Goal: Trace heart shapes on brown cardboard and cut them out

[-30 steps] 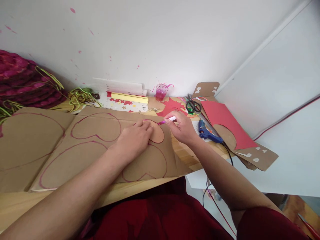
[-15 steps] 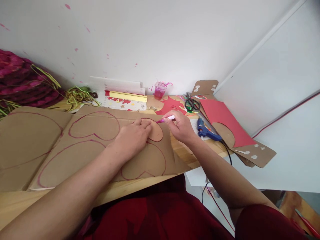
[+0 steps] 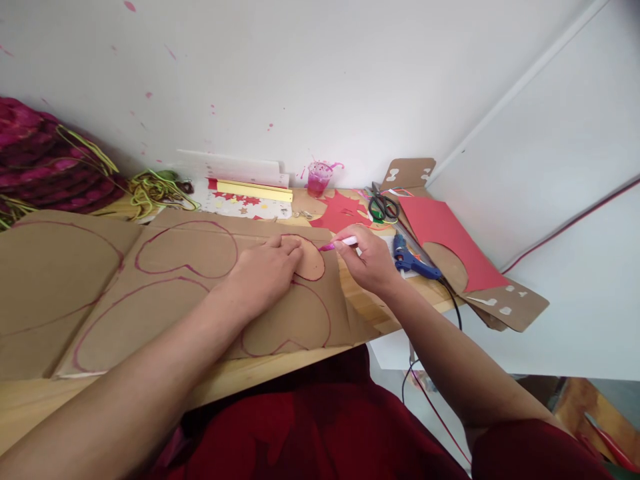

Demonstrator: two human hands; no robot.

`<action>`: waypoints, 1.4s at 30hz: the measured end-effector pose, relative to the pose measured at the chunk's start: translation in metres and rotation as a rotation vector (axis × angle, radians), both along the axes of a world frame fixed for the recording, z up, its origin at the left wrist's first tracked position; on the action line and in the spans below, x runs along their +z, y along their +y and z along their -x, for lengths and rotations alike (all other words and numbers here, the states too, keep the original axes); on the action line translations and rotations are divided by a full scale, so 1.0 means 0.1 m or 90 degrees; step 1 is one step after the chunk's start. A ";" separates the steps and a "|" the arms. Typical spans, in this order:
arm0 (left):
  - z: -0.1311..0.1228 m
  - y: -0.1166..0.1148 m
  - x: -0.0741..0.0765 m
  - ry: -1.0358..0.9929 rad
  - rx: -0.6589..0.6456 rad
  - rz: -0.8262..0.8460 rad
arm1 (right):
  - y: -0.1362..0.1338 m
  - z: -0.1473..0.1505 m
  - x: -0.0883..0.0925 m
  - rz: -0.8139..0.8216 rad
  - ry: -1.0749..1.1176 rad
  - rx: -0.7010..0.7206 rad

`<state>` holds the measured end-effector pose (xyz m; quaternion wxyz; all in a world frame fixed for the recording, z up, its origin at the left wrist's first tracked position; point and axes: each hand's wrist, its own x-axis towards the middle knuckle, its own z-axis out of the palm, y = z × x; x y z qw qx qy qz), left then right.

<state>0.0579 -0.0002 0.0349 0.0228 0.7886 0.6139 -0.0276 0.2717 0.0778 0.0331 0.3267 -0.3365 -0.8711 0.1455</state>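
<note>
My right hand [image 3: 367, 259] is closed round a white and magenta marker [image 3: 344, 243], its tip at the upper right edge of a pale orange cutout [image 3: 311, 262]. My left hand [image 3: 267, 270] lies flat with fingers extended, pressing the cutout onto a brown cardboard sheet [image 3: 165, 237] and hiding its left part. Dark magenta heart-like outlines are drawn on the cardboard, left of and below my left hand.
A blue glue gun [image 3: 415, 261], black scissors [image 3: 383, 205] and red paper [image 3: 455, 240] lie to the right. Behind are a cup of pink liquid [image 3: 318, 180], red cut paper [image 3: 340, 210] and a yellow strip [image 3: 254, 191]. Green yarn [image 3: 157, 190] and a magenta woven bundle [image 3: 45, 160] are at left.
The marker tip has moved a little right and down along the cutout's edge, with my right hand following. My left hand stays in place on the cutout.
</note>
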 end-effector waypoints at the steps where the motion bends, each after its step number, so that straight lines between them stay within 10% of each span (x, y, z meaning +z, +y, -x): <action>1: 0.00 0.00 0.00 -0.001 0.000 0.002 | -0.02 -0.01 0.00 -0.004 0.002 0.002; 23: 0.01 0.01 0.03 0.002 -0.004 0.012 | -0.53 -0.16 0.08 -0.050 -0.024 0.059; 42: 0.02 0.01 0.04 0.001 -0.003 0.017 | 0.03 0.09 0.07 0.006 0.003 -0.018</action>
